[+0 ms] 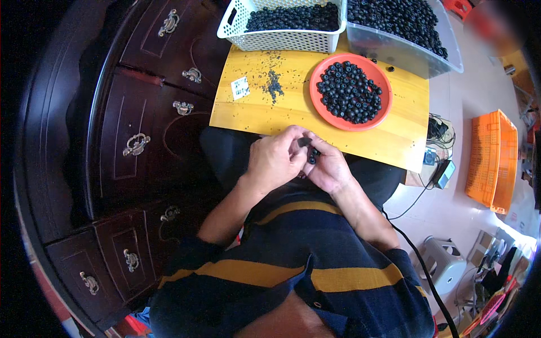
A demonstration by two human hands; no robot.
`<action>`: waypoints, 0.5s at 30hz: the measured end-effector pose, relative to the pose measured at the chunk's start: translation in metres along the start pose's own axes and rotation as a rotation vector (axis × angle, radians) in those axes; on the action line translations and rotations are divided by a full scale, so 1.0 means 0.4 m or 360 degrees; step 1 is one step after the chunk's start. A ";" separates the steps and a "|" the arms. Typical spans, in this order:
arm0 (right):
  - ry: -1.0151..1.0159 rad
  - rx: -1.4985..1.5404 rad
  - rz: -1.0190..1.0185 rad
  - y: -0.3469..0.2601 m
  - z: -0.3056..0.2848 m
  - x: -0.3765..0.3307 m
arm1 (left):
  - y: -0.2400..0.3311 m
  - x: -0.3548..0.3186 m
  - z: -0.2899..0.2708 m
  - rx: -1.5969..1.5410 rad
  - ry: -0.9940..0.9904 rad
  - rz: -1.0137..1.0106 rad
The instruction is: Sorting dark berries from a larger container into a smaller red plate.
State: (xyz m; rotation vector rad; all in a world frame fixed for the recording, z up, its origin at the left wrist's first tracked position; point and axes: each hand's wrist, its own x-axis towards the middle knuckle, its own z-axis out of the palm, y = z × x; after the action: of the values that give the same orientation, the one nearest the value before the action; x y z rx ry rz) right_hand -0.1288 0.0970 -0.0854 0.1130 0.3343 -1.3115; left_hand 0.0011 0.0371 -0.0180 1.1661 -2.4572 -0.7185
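My left hand point(274, 159) is closed, its fingers curled round a small dark blade-like tool point(304, 142) whose end shows between the two hands. My right hand point(328, 168) is half closed against it and cradles several small black ring-like parts point(313, 156). Both hands meet over my lap, just off the near edge of the yellow wooden board point(236, 115). Fingers cover most of the tool and of the part being worked on. Beyond my right hand sits a red-orange plate point(352, 126), heaped with black parts point(349, 93) of the same look.
A white perforated basket point(282, 42) and a translucent bin point(389, 50), both full of black parts, stand at the back. Black trimmings point(274, 85) and a small white packet point(240, 88) lie on the board. Dark drawers point(129, 129) flank the left; an orange crate point(490, 160) and grey stool point(442, 262), the right.
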 end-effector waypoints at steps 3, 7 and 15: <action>0.0048 -0.0272 0.0017 -0.026 0.025 -0.004 | -0.003 0.010 -0.012 -0.0193 0.0204 0.0014; -0.0075 -0.0270 0.0095 -0.036 -0.002 0.005 | -0.004 0.021 -0.013 -0.0200 0.0202 -0.0055; -0.0058 -0.0361 -0.0022 -0.066 0.024 -0.003 | 0.006 0.030 -0.001 -0.0728 0.0154 -0.0007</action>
State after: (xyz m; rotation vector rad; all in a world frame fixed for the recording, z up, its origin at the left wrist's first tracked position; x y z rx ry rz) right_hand -0.1526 0.0888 -0.0730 -0.1043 0.4509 -1.2789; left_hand -0.0074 0.0288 -0.0154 0.9982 -2.0583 -1.1223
